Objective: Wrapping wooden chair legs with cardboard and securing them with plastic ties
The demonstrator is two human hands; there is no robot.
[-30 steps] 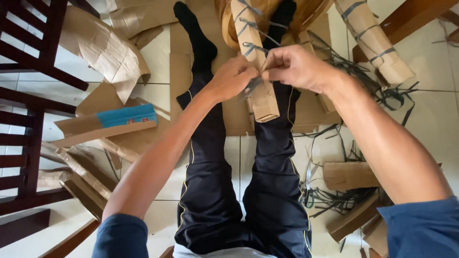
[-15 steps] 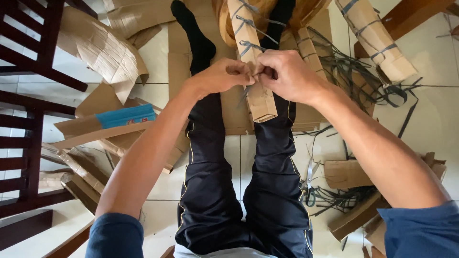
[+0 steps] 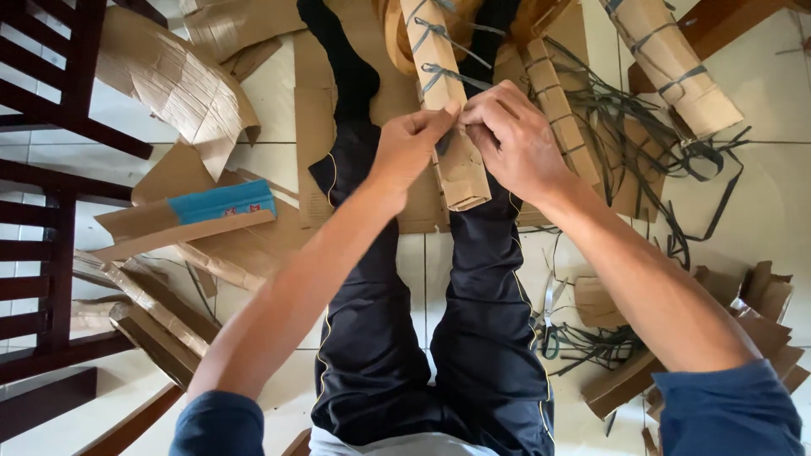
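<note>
A cardboard-wrapped leg (image 3: 452, 127), bound with grey straps, lies along my outstretched right leg. My left hand (image 3: 408, 145) and my right hand (image 3: 507, 135) meet on it near its lower end. Both pinch a grey strap (image 3: 443, 143) between thumb and fingers against the cardboard. The knot itself is hidden under my fingers. Higher on the same leg, tied grey straps (image 3: 448, 74) show.
Another wrapped leg (image 3: 672, 67) lies at the top right, a thinner one (image 3: 557, 105) beside my right hand. Loose grey straps (image 3: 693, 160) and cardboard scraps (image 3: 177, 84) litter the tiled floor. A dark wooden chair (image 3: 51, 169) stands at left. Scissors (image 3: 549, 325) lie near my right knee.
My hands have shifted slightly on the wrapped leg; the left hand's fingers opened from a closed pinch to a flatter grip on the strap. The view has tilted a little.
</note>
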